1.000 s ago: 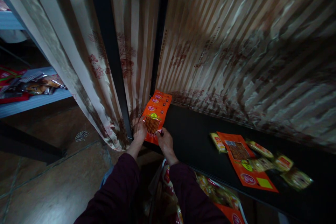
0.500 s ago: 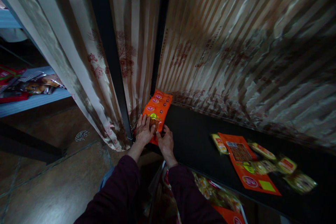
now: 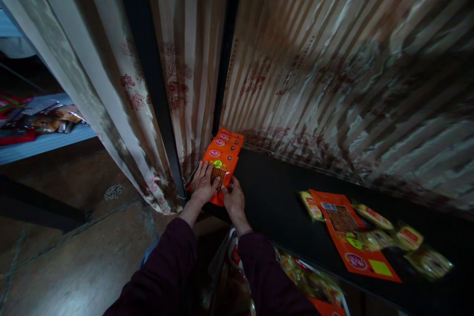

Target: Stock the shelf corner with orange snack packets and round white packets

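Left hand has shifted since a second ago from the side of the orange packets onto the nearest one. Small snacks sit below the shelf's front edge. Right hand, half-curled, touches that packet's corner, grip unclear; left fingers spread flat. Packets look lined up at the shelf's left end; one loose packet towards its right remains apart.

– Where does the head view look from?
– Above the purple sleeves, facing forward and steeply down onto the black shelf
– How near?
– Near: the left hand and right hand sit just below mid-frame
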Available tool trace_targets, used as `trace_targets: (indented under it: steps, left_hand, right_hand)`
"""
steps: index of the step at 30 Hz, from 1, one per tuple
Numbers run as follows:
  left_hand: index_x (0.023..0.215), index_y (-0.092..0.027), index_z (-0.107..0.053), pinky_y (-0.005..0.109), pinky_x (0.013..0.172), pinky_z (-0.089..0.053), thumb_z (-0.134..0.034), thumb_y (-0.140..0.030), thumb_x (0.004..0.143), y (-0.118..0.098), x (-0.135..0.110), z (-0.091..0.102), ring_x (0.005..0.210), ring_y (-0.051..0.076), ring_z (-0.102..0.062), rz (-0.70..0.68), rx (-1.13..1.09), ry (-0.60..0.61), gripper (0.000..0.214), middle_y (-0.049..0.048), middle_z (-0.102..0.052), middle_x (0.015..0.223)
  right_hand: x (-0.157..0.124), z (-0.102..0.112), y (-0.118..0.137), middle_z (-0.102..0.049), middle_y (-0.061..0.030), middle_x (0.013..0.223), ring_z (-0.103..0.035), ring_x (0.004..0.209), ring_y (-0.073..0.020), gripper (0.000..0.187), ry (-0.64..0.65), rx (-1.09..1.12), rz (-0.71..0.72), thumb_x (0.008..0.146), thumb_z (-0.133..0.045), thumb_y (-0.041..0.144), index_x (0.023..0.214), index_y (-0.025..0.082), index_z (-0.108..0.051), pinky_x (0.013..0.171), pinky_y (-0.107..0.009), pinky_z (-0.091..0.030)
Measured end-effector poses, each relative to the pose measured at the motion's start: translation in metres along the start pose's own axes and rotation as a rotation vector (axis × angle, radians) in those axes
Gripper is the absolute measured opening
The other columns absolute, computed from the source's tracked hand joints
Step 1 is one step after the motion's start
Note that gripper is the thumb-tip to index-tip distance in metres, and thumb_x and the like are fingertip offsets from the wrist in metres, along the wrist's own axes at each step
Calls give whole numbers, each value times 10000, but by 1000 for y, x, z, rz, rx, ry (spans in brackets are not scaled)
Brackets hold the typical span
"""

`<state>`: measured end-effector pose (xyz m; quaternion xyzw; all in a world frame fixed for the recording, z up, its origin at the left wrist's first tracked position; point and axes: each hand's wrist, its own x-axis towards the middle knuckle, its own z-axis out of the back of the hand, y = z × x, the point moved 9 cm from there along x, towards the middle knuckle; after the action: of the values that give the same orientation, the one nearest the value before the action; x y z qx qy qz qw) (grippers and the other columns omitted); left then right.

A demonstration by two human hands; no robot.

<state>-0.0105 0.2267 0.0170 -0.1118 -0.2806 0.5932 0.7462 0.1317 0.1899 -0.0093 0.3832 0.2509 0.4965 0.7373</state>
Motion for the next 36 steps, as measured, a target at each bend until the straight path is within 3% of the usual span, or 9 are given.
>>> trace_targets:
  steps: [5, 9, 14, 18, 25, 30, 34, 36]
  left_hand:
    - [1361, -119, -441, 420, 1161, -265, -452, -391, 886, 0, 4, -3, 1419, 257, -248, -5, 17, -12, 548, 120, -399, 1477]
    - [1355, -127, -459, 447, 1156, -266, -468, -392, 883, -3, 3, 0, 1417, 278, -250, -12, 66, -37, 541, 124, -410, 1469]
    - [1324, -176, -501, 447, 1159, -258, -416, -352, 918, -13, -2, 10, 1419, 254, -251, -107, 104, -96, 450, 99, -384, 1489]
    - [1329, -167, -494, 413, 1150, -288, -368, -345, 940, -12, -4, 5, 1401, 232, -298, -102, 105, -63, 446, 105, -403, 1476]
    - [1353, -181, -468, 382, 1131, -325, -392, -340, 929, -6, -3, -2, 1373, 220, -354, -27, 90, -17, 458, 88, -395, 1484]
    - [1329, -173, -500, 429, 1157, -267, -391, -343, 922, -9, -5, 5, 1400, 241, -302, -71, 81, -66, 455, 101, -400, 1478]
    - [1291, -171, -537, 510, 1167, -215, -413, -339, 903, -18, -10, 17, 1409, 268, -277, -86, 37, -120, 440, 105, -437, 1451]
    - [1271, -172, -552, 498, 1168, -230, -407, -326, 907, -30, -18, 22, 1414, 256, -265, -113, -5, -126, 421, 95, -454, 1441]
  right_hand:
    - [5, 1, 0, -688, -82, 975, -656, 877, -220, 536, -9, 4, 21, 778, -504, 283, 1299, 161, -480, 809, -333, -490]
    - [-1, 5, 5, -620, -167, 1132, -618, 1000, -264, 611, -67, -67, 64, 797, -482, 320, 1362, 95, -420, 861, -385, -487]
    - [-19, 2, 20, -416, -199, 1409, -394, 1300, -288, 606, -142, -154, 278, 862, -408, 391, 1385, 86, -405, 1036, -441, -374]
    - [-23, -9, 19, -370, -181, 1458, -378, 1306, -292, 558, -105, -226, 321, 877, -394, 357, 1373, 104, -435, 1042, -452, -362]
    - [-18, -13, 16, -389, -194, 1455, -380, 1317, -292, 555, -1, -250, 258, 875, -407, 322, 1377, 88, -435, 1051, -449, -352]
    - [-38, 13, 10, -409, -198, 1438, -349, 1348, -284, 573, -35, -150, 227, 858, -450, 335, 1375, 89, -431, 1069, -466, -341]
    - [-74, 45, 6, -477, -144, 1390, -416, 1303, -233, 458, -120, -69, 262, 848, -436, 262, 1280, 147, -539, 1072, -430, -361]
    - [-95, 60, 2, -516, -131, 1352, -462, 1264, -217, 409, -133, -39, 274, 845, -439, 244, 1216, 164, -591, 1062, -412, -380]
